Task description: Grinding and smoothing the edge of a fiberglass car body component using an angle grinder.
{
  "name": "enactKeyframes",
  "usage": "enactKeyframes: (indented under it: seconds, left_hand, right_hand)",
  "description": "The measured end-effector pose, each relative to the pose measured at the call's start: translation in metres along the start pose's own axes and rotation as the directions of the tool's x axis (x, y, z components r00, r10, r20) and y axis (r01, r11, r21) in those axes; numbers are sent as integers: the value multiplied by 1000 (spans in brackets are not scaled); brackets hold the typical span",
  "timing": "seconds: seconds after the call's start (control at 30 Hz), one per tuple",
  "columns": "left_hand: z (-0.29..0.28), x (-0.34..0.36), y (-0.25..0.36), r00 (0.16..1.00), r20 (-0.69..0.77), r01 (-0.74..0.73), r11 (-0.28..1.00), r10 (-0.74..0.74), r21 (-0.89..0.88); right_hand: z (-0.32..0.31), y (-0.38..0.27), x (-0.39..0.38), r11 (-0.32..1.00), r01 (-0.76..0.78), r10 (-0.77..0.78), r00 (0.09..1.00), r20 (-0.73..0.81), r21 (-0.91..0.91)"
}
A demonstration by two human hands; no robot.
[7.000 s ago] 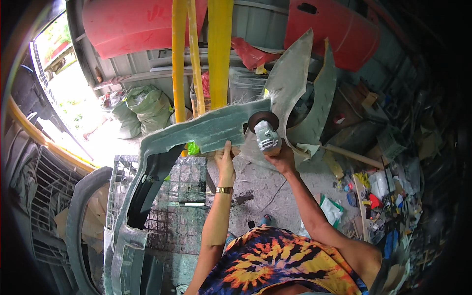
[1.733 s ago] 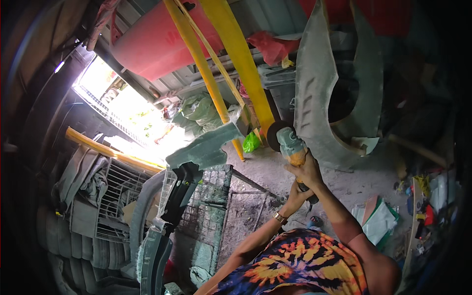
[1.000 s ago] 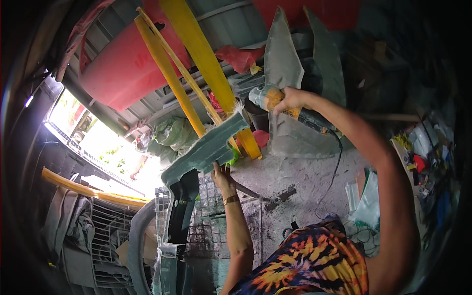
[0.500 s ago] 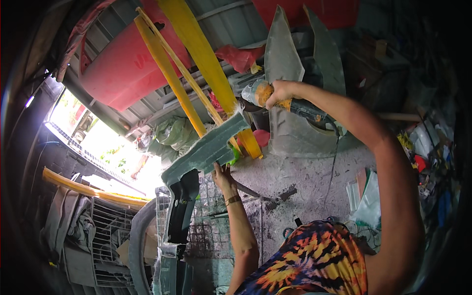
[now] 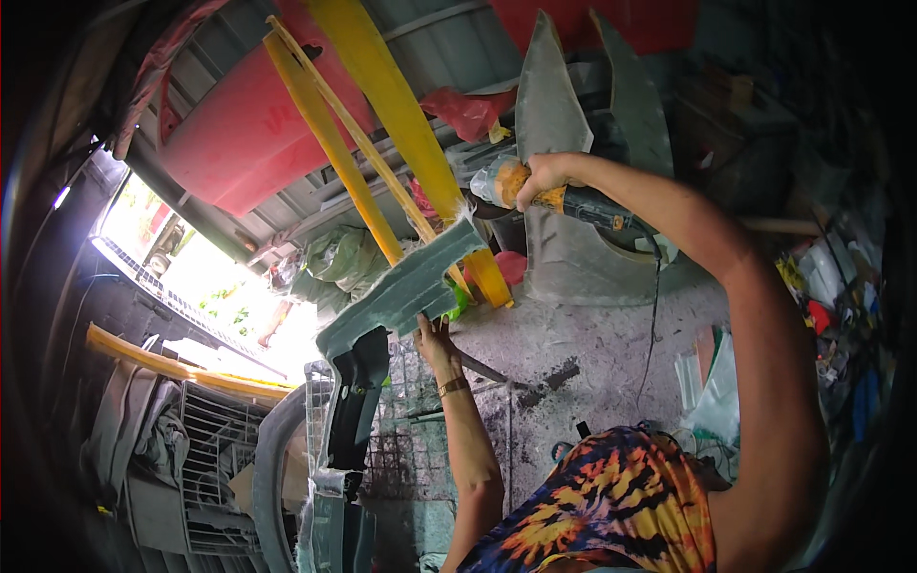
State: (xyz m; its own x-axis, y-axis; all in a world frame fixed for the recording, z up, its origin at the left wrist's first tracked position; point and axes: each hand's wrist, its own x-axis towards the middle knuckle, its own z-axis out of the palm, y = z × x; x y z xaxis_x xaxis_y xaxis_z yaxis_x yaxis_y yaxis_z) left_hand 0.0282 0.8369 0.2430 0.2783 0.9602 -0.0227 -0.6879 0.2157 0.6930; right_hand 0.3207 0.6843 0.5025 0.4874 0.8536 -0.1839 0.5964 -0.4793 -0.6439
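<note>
My right hand (image 5: 548,179) is wrapped round the body of a yellow and dark angle grinder (image 5: 585,206). The grinder's head points left, close to the far, frayed end of a long grey-green moulded panel (image 5: 401,277), perhaps fibreglass; I cannot tell whether its disc touches the edge. From below, my left hand (image 5: 435,342) grips the panel's near edge, thumb up against it. The panel bends at its left end and runs down toward me, with a black inner side (image 5: 355,411) showing there.
Yellow strips (image 5: 401,105) lean behind the panel, before a red panel (image 5: 258,124). Grey curved panels (image 5: 564,239) stand beyond the grinder, whose cord (image 5: 653,325) hangs down. A wire rack (image 5: 215,468) is at left, wire mesh (image 5: 406,449) under the panel, piled clutter (image 5: 831,277) at right.
Both hands keep their grip and the panel stays in nearly the same place. The grinder has shifted very slightly, and its cord hangs a little differently.
</note>
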Motion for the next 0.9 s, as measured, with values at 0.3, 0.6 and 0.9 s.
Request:
enactKeyframes:
  seconds: [0.3,0.6,0.9]
  left_hand:
    - [-5,3,-1,999,29,-14,1000,13,27]
    - [3,-1,4,1000,-4,-3,1000,3,27]
    - [2,-1,1,999,32,-9,999,8,40]
  right_hand:
    - [0,-5,-8,996,-21,15,997,71,89]
    - [3,-2,-10,976,-28,-4,990,144,217]
    - [6,2,-7,962,-51,7,987,162,268]
